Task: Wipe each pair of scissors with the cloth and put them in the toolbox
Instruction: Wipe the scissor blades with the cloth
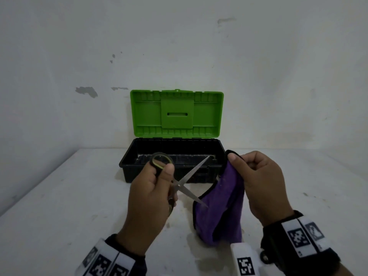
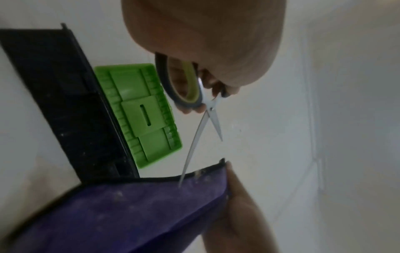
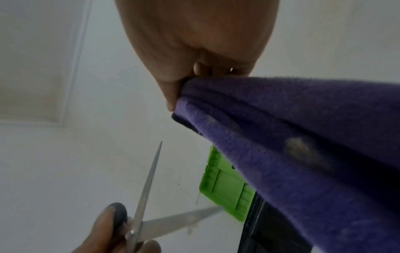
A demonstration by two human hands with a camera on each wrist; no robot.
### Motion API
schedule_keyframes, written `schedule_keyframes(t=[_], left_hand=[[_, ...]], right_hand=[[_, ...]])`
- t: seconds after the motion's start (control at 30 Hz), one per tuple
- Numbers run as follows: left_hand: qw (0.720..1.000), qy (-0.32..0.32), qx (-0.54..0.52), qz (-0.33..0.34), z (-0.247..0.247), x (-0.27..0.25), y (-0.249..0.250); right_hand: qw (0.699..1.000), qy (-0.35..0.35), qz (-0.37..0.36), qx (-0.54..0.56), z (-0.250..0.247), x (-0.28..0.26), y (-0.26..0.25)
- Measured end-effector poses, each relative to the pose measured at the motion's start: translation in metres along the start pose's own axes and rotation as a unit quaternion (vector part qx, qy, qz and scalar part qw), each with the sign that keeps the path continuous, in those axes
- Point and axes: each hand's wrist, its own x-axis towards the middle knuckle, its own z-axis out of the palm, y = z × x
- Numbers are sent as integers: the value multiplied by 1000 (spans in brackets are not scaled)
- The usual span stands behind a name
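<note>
Scissors (image 1: 186,183) were held above the table (image 1: 59,206), blades splayed wide, one tip over the toolbox (image 1: 127,166), the other at the purple cloth (image 1: 223,206), possibly touching; the blur left that unsure. Toolbox stood against the wall (image 1: 179,46), green lid (image 1: 176,113) upright, black tray open toward the person. Bare tabletop lay on either side. Left hand (image 1: 151,194) gripped the scissor handles, fingers curled. Right hand (image 1: 258,180) pinched the cloth's top edge; the cloth hung down.

The left hand (image 2: 201,42) grips steel scissors with black-and-yellow loops (image 2: 205,109), blades spread, one tip touching the purple cloth (image 2: 121,214) beyond; the green-lidded black plastic toolbox (image 2: 71,106) stands open alongside.
</note>
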Motion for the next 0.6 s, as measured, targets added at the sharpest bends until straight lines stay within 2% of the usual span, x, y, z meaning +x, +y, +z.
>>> schedule_keyframes(t=[0.1,0.2,0.43,0.6], left_hand=[[972,1,-132,-193,-1,4,4],[934,-9,-212,-288,1,5,8],[901,-50,-249,-352,9,0,16],[903,-55,-237,-355,11,-1,19]], right_hand=[[999,-37,-30,-14,-1,-9,-3],[994,-103,-21,24,3,-19,-1],[986,-165,-19,23,17,-36,2],[977,-189,3,102,28,-50,-5]])
